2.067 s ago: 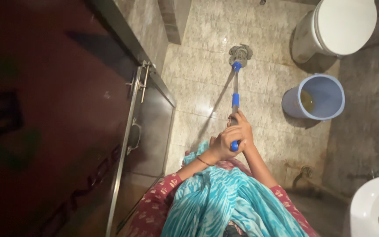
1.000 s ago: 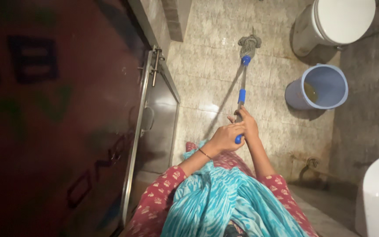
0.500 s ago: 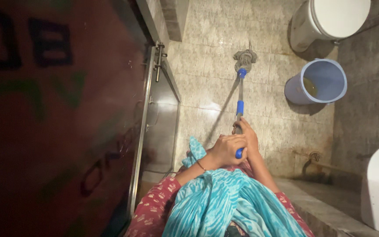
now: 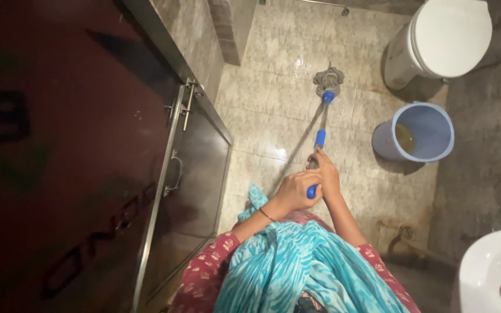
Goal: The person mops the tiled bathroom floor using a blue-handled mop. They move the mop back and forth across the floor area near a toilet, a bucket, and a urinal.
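Note:
Both my hands grip a mop handle [image 4: 320,124], a metal pole with blue fittings. My left hand [image 4: 294,190] wraps the blue top end of the pole. Just ahead of it, my right hand [image 4: 323,173] holds the shaft below a blue collar. The grey string mop head [image 4: 328,79] rests on the tiled floor [image 4: 273,98] in front of me, left of the toilet. A turquoise scarf and red patterned sleeves cover my arms at the bottom of the view.
A white toilet [image 4: 445,37] stands at the top right. A blue bucket [image 4: 421,124] holding yellowish liquid sits beside it. A white basin [image 4: 494,275] shows at the bottom right. A dark door [image 4: 59,174] with metal latches fills the left.
The mop head has slid a little back and forth on the tiles near the toilet. Both hands have kept their hold on the pole. The view has shifted slightly.

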